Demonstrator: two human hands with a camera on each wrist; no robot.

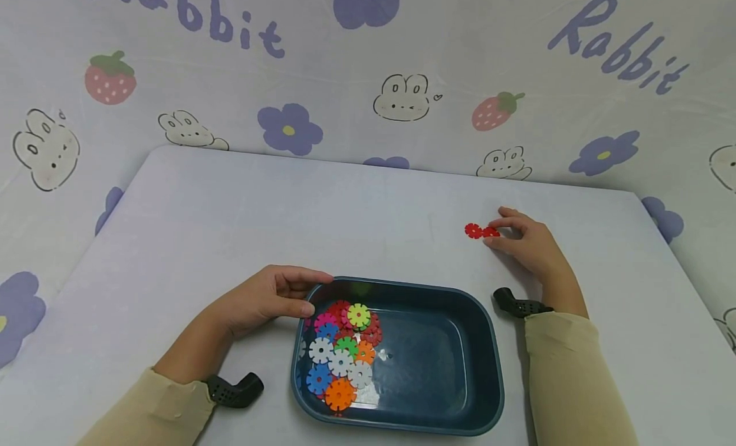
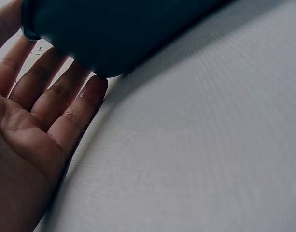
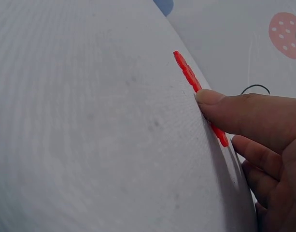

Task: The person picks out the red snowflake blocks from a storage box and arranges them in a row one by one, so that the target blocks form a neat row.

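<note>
My right hand (image 1: 526, 241) pinches a red notched plastic disc (image 1: 491, 232) between thumb and fingers at the right of the table. A second red notched disc (image 1: 473, 230) is joined edge to edge with it on the left. In the right wrist view the red disc pair (image 3: 187, 71) shows edge-on, close over the white tabletop, with the thumb across it. My left hand (image 1: 267, 299) holds the back left corner of a dark teal tray (image 1: 483, 344), thumb at the rim. In the left wrist view, its fingers lie along the tray's outer wall (image 2: 90, 36).
Several loose notched discs (image 1: 340, 363) in white, blue, orange, green, pink, yellow and red lie heaped in the tray's left part. A white cloth (image 1: 402, 197) covers the table. Behind its far edge hangs a printed curtain (image 1: 322, 69). Black bands (image 1: 232, 393) sit on both wrists.
</note>
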